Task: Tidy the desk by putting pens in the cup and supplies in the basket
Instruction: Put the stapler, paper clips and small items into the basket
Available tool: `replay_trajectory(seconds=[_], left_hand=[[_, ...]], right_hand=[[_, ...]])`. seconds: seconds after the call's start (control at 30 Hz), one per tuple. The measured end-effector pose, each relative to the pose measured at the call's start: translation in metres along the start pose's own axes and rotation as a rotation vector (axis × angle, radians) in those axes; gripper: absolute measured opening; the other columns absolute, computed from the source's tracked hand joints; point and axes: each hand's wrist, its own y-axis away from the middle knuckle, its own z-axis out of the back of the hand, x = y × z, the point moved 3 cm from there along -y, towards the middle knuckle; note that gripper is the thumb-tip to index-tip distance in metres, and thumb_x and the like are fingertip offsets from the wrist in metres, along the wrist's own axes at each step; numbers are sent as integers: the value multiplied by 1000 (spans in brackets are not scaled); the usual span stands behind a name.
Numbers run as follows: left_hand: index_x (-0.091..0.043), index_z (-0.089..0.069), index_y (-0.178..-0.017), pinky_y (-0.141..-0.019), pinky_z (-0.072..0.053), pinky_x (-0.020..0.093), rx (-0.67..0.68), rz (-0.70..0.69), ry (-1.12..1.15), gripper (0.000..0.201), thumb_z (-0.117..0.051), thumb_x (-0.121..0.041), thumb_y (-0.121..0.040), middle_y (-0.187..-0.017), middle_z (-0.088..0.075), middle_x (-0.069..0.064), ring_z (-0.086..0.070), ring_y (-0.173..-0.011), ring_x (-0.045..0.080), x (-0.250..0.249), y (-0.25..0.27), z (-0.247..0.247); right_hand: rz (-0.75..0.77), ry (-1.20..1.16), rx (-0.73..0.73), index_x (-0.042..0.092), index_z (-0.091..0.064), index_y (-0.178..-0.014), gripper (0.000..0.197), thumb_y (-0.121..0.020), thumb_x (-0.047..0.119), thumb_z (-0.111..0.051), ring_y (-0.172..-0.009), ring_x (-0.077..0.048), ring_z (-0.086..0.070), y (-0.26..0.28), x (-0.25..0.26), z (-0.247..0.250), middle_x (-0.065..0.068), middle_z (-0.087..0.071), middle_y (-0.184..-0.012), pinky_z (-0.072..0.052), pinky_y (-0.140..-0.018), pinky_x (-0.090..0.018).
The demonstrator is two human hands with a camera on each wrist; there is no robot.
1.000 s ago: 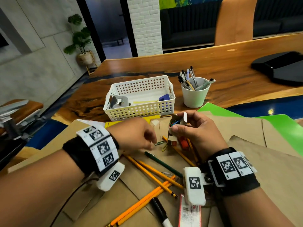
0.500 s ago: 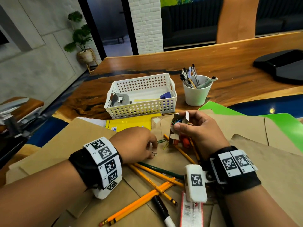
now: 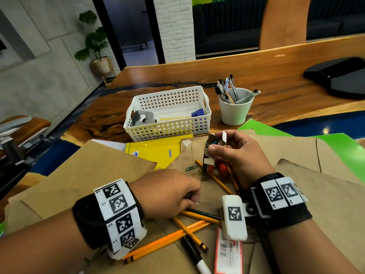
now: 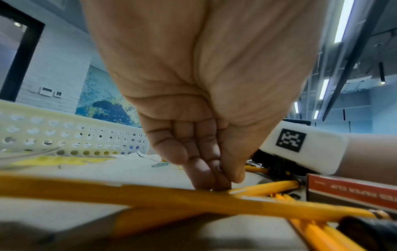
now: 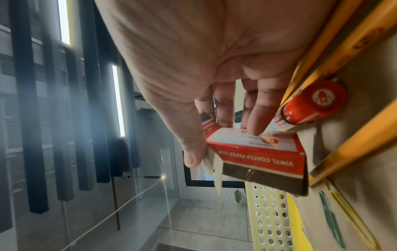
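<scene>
My right hand (image 3: 214, 144) holds a small red paper clip box (image 3: 209, 155) upright with its flap open; coloured clips show inside. In the right wrist view thumb and fingers grip the box (image 5: 257, 156). My left hand (image 3: 194, 200) is low over the brown paper, fingertips pinched on a small silver paper clip (image 3: 196, 203) beside the yellow pencils (image 3: 197, 216). The left wrist view shows thumb and fingers (image 4: 221, 183) pressed together at the paper. A green paper clip (image 3: 191, 168) lies left of the box. The white basket (image 3: 167, 129) and white pen cup (image 3: 235, 111) stand behind.
A red-capped glue stick (image 3: 223, 167) lies under my right hand. A black marker (image 3: 194, 254) and a second clip box (image 3: 228, 252) lie near me. Brown envelopes, a yellow packet (image 3: 156, 153) and green folders (image 3: 339, 147) cover the desk.
My left hand has drawn back from the green clip by the box to a silver clip next to the pencils. My right hand keeps the open box in place.
</scene>
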Motion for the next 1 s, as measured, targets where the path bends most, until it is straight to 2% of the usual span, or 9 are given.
replay_trajectory(seconds=[0.13,0.3,0.4,0.5,0.6,0.77,0.8,0.93,1.0], left_hand=[[-31,-60,-94,-67,-43,27,41,3,-13,9,-67,-37,-92,-77,-55,-18,-49,-74,1,-4,3,-3],[-32,-59,-96,-66,-39,22,-6,-15,14,9,-65,-38,-94,-77,-53,-19,-48,-72,-1,-9,6,0],[-29,-62,-96,-66,-45,23,68,-7,61,10,-67,-37,-93,-80,-60,-16,-53,-74,-1,-11,7,-3],[-28,-62,-96,-72,-54,33,99,47,125,9,-67,-36,-94,-86,-70,-12,-62,-77,4,-9,7,-5],[-27,-62,-97,-72,-55,33,70,91,116,13,-68,-38,-93,-85,-70,-10,-63,-77,5,-7,5,-7],[-28,-66,-99,-64,-45,25,46,140,19,25,-69,-51,-88,-85,-65,-12,-58,-78,6,-16,-1,-13],[-29,-67,-100,-64,-44,26,37,149,-6,26,-67,-53,-89,-87,-65,-12,-58,-79,7,-18,-2,-14],[-30,-67,-107,-67,-44,30,19,107,-193,23,-57,-47,-95,-97,-66,-4,-60,-87,21,-26,0,-18],[-26,-66,-101,-64,-41,31,39,106,-262,19,-55,-40,-96,-94,-65,-1,-58,-83,24,-27,2,-21]], right_hand=[[-3,19,-7,7,-62,-112,47,-70,5,-83,-87,-37,-74,0,1,0,-23,-72,-101,-50,-72,-71],[2,39,-14,9,-63,-112,44,-73,5,-83,-89,-38,-74,1,1,1,-20,-73,-101,-45,-74,-78],[6,43,-21,9,-63,-112,43,-74,4,-82,-89,-38,-74,0,0,1,-18,-73,-103,-45,-74,-80],[7,46,-19,11,-64,-111,41,-74,4,-82,-89,-38,-74,-1,-1,1,-17,-73,-104,-47,-74,-77],[5,55,-20,11,-64,-111,40,-75,4,-82,-88,-37,-74,0,-1,1,-16,-74,-103,-50,-74,-72],[3,53,-7,9,-62,-113,40,-77,3,-80,-78,-30,-75,0,0,0,-17,-74,-100,-57,-60,-44],[5,46,-4,9,-62,-113,41,-77,3,-80,-77,-29,-75,0,0,0,-18,-74,-99,-56,-60,-43],[16,34,-7,10,-64,-111,45,-71,7,-84,-83,-37,-74,-3,-3,4,-17,-75,-98,-53,-70,-56],[16,19,-5,11,-65,-109,48,-66,10,-86,-86,-40,-73,-4,-4,5,-17,-75,-98,-54,-68,-51]])
